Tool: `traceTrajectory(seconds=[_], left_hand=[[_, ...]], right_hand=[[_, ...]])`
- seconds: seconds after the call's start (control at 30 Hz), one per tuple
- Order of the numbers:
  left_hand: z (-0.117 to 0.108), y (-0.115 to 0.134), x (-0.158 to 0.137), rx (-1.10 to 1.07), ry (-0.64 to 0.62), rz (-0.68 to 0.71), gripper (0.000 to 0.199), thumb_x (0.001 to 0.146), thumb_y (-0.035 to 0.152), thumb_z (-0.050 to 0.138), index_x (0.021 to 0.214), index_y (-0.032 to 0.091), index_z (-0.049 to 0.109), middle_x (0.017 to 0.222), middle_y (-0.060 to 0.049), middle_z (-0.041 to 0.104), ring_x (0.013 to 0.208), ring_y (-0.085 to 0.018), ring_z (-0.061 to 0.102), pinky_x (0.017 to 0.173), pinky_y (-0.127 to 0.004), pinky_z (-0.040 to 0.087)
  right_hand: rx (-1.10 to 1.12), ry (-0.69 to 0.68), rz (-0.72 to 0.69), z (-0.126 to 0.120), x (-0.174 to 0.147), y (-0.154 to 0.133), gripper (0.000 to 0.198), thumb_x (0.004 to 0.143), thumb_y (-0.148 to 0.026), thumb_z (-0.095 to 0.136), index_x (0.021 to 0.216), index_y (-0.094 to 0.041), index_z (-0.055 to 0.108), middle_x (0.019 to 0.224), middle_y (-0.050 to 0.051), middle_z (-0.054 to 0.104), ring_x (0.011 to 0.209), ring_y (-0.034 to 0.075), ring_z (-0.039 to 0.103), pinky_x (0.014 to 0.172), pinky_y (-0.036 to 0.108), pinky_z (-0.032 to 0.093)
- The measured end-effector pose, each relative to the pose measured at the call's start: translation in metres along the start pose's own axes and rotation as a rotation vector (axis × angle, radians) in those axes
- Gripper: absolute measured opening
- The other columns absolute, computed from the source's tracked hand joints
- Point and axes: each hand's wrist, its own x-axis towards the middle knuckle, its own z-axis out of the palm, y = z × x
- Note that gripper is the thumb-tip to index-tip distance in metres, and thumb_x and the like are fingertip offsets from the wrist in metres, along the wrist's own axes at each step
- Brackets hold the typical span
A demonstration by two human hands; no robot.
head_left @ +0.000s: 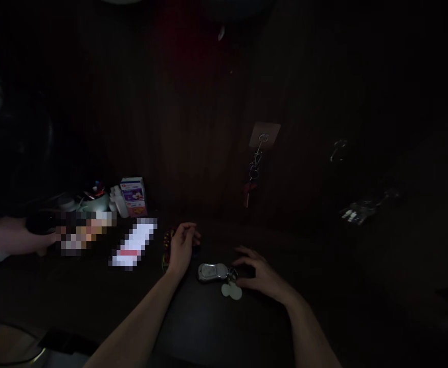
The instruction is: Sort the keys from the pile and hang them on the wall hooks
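A silver-and-dark key fob (212, 272) lies flat on the dark tabletop between my two hands. Its metal ring (232, 274) carries a pale tag of joined round shapes (231, 291). My right hand (258, 273) is at the ring end, fingers spread, thumb close to the tag; whether it touches the ring is unclear. To the left of the fob, my left hand (183, 248) rests with loosely bent fingers apart. Beside and partly behind it is a multicoloured bundle (166, 245), perhaps cords or beads. Something dark under those fingers is too dim to make out.
A lit, blurred-out screen (135, 243) lies left of my hands. Behind it stand a small printed box (134, 197) and white bottles (119, 202). A pink rounded object (17, 235) is farther left. Keys (249, 189) hang from a wall hook (263, 137).
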Motion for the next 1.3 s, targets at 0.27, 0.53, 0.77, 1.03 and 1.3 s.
traceTrajectory(seconds=[0.27, 0.53, 0.77, 1.03, 1.3], left_hand=[[0.008, 0.002, -0.019, 0.316, -0.363, 0.079, 0.020, 0.084, 0.031, 0.047, 0.095, 0.022, 0.061, 0.071, 0.001, 0.063, 0.063, -0.013, 0.060, 0.061, -0.023, 0.045], [0.011, 0.002, -0.026, 0.519, -0.687, 0.283, 0.024, 0.085, 0.021, 0.044, 0.093, 0.023, 0.067, 0.093, -0.003, 0.070, 0.089, -0.017, 0.063, 0.082, -0.025, 0.045], [0.010, -0.002, -0.025, 0.532, -0.699, 0.293, 0.025, 0.085, 0.020, 0.044, 0.095, 0.023, 0.066, 0.095, -0.003, 0.069, 0.091, -0.017, 0.062, 0.083, -0.026, 0.044], [0.011, -0.001, -0.026, 0.514, -0.701, 0.273, 0.024, 0.084, 0.019, 0.045, 0.095, 0.024, 0.066, 0.093, -0.003, 0.069, 0.091, -0.018, 0.062, 0.081, -0.026, 0.045], [0.012, -0.001, -0.026, 0.467, -0.696, 0.223, 0.023, 0.085, 0.027, 0.045, 0.095, 0.024, 0.066, 0.092, -0.003, 0.069, 0.089, -0.017, 0.062, 0.080, -0.026, 0.044]], right_hand=[[0.141, 0.156, -0.125, 0.005, 0.003, -0.001, 0.018, 0.070, -0.029, 0.065, 0.087, -0.024, 0.067, 0.114, 0.005, 0.061, 0.113, 0.026, 0.050, 0.098, 0.045, 0.033], [0.111, 0.159, -0.113, 0.004, 0.003, -0.003, 0.030, 0.067, -0.029, 0.068, 0.097, -0.027, 0.066, 0.114, 0.004, 0.060, 0.109, 0.025, 0.051, 0.094, 0.042, 0.036], [0.006, 0.205, -0.136, 0.012, 0.009, 0.003, 0.027, 0.065, -0.030, 0.070, 0.091, -0.027, 0.067, 0.121, 0.004, 0.055, 0.115, 0.026, 0.046, 0.098, 0.046, 0.031], [0.248, 0.151, -0.159, 0.011, 0.009, -0.006, 0.026, 0.071, -0.025, 0.063, 0.097, -0.022, 0.060, 0.096, 0.002, 0.065, 0.093, 0.019, 0.059, 0.085, 0.034, 0.044], [0.335, 0.185, -0.211, 0.020, 0.012, -0.014, 0.026, 0.072, -0.020, 0.060, 0.097, -0.022, 0.058, 0.094, 0.001, 0.065, 0.089, 0.017, 0.059, 0.082, 0.032, 0.046]])
